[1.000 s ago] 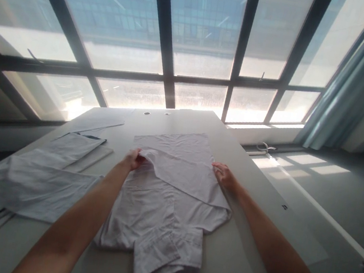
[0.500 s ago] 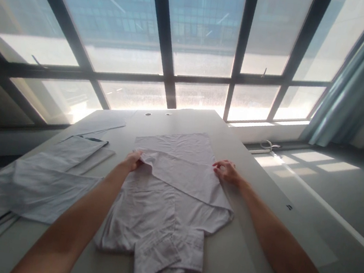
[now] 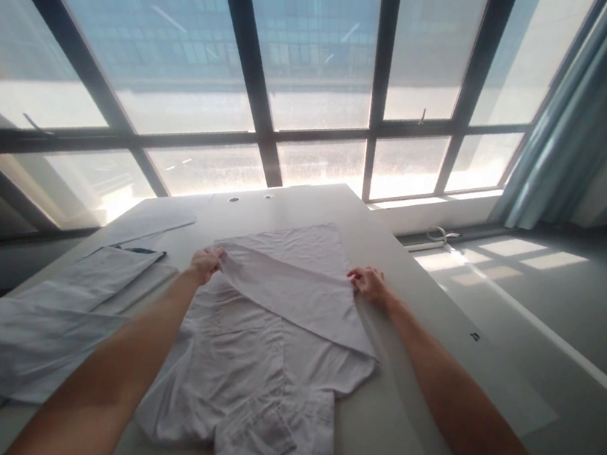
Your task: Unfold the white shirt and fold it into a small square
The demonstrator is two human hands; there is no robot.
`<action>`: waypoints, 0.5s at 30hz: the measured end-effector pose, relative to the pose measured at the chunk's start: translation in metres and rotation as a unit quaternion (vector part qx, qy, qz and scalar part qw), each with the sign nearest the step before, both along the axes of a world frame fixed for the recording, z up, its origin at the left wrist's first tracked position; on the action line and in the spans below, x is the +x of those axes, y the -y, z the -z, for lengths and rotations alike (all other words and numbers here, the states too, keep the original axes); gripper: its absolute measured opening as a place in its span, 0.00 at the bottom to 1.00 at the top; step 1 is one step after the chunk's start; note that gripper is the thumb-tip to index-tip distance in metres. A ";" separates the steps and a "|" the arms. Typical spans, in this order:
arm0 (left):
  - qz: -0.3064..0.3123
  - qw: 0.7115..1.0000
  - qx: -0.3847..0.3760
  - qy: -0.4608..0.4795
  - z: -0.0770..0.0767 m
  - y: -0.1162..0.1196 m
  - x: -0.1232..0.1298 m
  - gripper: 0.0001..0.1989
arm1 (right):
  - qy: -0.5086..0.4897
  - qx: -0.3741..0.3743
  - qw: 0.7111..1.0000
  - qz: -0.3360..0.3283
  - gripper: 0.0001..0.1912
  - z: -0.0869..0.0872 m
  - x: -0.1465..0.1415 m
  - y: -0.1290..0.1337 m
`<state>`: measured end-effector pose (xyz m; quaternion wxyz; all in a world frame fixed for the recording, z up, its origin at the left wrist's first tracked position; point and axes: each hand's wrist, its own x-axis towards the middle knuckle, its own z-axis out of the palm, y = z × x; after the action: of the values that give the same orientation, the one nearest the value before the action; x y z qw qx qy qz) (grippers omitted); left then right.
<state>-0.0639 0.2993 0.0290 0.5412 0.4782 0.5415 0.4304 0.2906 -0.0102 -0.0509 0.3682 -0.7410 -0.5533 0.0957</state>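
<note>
- The shirt (image 3: pixel 270 343) lies flat in the middle of the table (image 3: pixel 393 428), collar end far, sleeves and hem bunched at the near edge; spread like this, its whole width sits within reach of both arms.
- The left hand (image 3: pixel 203 265) grips the fold's left corner, fingers curled and pinched on the cloth, which lifts that corner a little off the layer beneath.
- The right hand (image 3: pixel 368 284) is at the fold's right corner, fingers bent and closed on the edge; it seems to pinch the cloth, though the fingertips are partly hidden.
- With one hand at each end, the folded edge runs taut and fairly straight between them, so the flap lies even rather than sagging.
- The flap slants down to the right, covering the shirt's right side and leaving the left side bare.
- More pale garments (image 3: pixel 41 326) lie flat at the left of the table, apart from the shirt, out of the arms' way.
- Window (image 3: pixel 303 69) behind the table, curtain (image 3: pixel 572 122) at far right.
</note>
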 end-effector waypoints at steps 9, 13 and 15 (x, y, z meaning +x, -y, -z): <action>0.001 0.936 0.266 -0.230 0.000 0.042 0.015 0.36 | -0.007 0.018 1.000 -0.005 0.12 0.004 0.004 -0.002; 0.349 0.771 0.454 -0.280 -0.003 0.140 0.050 0.15 | -0.015 0.021 1.000 -0.005 0.13 0.003 0.005 0.000; 0.472 0.669 0.502 -0.279 -0.001 0.203 0.066 0.13 | -0.011 0.020 1.000 -0.007 0.13 0.002 0.005 0.001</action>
<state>0.0022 0.0961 0.0296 0.1741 0.9672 0.0708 0.1707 0.2957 -0.0115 -0.0528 0.3884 -0.7283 -0.5565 0.0952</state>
